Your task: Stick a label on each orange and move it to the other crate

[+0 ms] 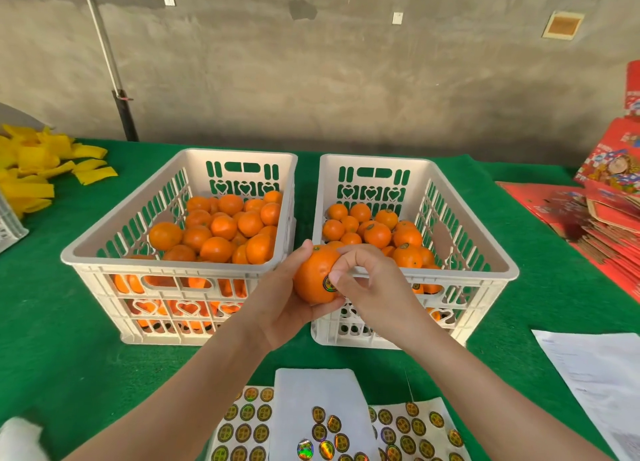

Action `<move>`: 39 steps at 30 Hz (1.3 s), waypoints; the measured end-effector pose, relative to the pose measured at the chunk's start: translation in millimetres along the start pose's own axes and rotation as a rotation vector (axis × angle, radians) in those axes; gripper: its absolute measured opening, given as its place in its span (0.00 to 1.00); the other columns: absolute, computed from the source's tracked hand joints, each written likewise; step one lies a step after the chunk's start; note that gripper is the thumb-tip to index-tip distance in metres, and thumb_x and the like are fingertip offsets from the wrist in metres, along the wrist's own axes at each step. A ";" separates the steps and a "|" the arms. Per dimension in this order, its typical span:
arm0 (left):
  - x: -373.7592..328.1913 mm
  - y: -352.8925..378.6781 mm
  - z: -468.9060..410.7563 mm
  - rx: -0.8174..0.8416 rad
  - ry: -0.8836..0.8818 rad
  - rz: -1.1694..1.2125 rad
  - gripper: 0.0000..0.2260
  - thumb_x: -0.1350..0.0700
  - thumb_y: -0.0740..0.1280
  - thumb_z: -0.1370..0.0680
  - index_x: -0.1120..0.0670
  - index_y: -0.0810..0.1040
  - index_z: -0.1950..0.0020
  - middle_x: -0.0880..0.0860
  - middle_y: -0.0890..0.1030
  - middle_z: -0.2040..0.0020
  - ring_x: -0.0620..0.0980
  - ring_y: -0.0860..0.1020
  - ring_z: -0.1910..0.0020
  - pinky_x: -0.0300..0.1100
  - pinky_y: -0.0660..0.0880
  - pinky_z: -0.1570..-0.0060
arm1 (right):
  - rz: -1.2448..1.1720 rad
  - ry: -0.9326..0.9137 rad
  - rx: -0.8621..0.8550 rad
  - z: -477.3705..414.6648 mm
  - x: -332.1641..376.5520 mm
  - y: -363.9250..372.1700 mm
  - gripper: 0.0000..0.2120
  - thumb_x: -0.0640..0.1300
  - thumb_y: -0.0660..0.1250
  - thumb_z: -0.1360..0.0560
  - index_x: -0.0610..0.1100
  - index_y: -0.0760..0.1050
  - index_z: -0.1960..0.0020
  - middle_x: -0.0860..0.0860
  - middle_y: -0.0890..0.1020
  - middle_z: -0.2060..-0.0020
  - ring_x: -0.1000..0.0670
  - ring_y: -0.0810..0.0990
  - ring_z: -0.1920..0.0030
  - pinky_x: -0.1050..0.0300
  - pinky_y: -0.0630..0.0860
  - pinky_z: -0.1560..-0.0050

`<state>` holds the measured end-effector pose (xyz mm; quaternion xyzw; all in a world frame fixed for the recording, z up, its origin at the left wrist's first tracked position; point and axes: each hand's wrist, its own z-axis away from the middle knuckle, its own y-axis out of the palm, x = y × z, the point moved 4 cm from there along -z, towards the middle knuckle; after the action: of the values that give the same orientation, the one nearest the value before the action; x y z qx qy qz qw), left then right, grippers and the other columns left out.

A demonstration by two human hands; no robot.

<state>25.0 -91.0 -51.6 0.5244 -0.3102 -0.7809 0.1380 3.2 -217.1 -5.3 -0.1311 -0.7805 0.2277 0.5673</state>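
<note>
My left hand (282, 305) grips an orange (313, 275) from below and behind, just in front of the gap between the two white crates. My right hand (367, 277) presses its fingertips against a round label (328, 283) on the orange's right side. The left crate (104, 253) holds a high pile of oranges (221, 232) with no labels showing. In the right crate (498, 263) lie fewer oranges (377, 234), some showing labels. Sheets of round gold stickers (247, 422) lie at the near table edge below my arms.
A green cloth (52, 322) covers the table. Yellow foam sleeves (38, 166) pile at the far left. Red flat cartons (602, 204) are stacked at the right. A white paper (599, 374) lies near right. A grey wall stands behind.
</note>
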 end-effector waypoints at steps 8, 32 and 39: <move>4.5 -3.7 -0.4 -0.028 -0.049 -0.052 0.27 0.42 0.71 0.34 0.52 0.75 0.38 0.58 0.84 0.49 0.55 0.84 0.54 0.48 0.80 0.61 | 0.144 -0.168 -0.079 9.2 -6.1 11.2 0.09 0.47 0.64 0.22 0.53 0.66 0.46 0.54 0.72 0.46 0.58 0.71 0.46 0.66 0.70 0.50; -16.8 28.1 -122.9 -0.254 0.559 -1.500 0.11 0.61 0.56 0.20 0.60 0.74 0.42 0.59 0.79 0.49 0.55 0.78 0.51 0.49 0.75 0.51 | 0.014 0.467 -0.176 -122.9 -111.6 -83.8 0.33 0.40 0.76 0.35 0.45 0.67 0.34 0.52 0.72 0.53 0.55 0.73 0.56 0.60 0.71 0.62; -16.6 20.2 -131.4 -0.244 0.616 -1.554 0.09 0.61 0.56 0.20 0.58 0.74 0.44 0.57 0.78 0.55 0.53 0.76 0.58 0.49 0.76 0.58 | 0.649 0.418 0.408 -159.3 -146.0 -29.1 0.16 0.45 0.76 0.35 0.42 0.74 0.53 0.48 0.73 0.60 0.47 0.76 0.54 0.56 0.73 0.59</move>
<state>148.4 -142.2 -60.5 0.7595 0.2767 -0.5038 -0.3045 202.3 -276.8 -70.9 -0.2982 -0.5061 0.5123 0.6265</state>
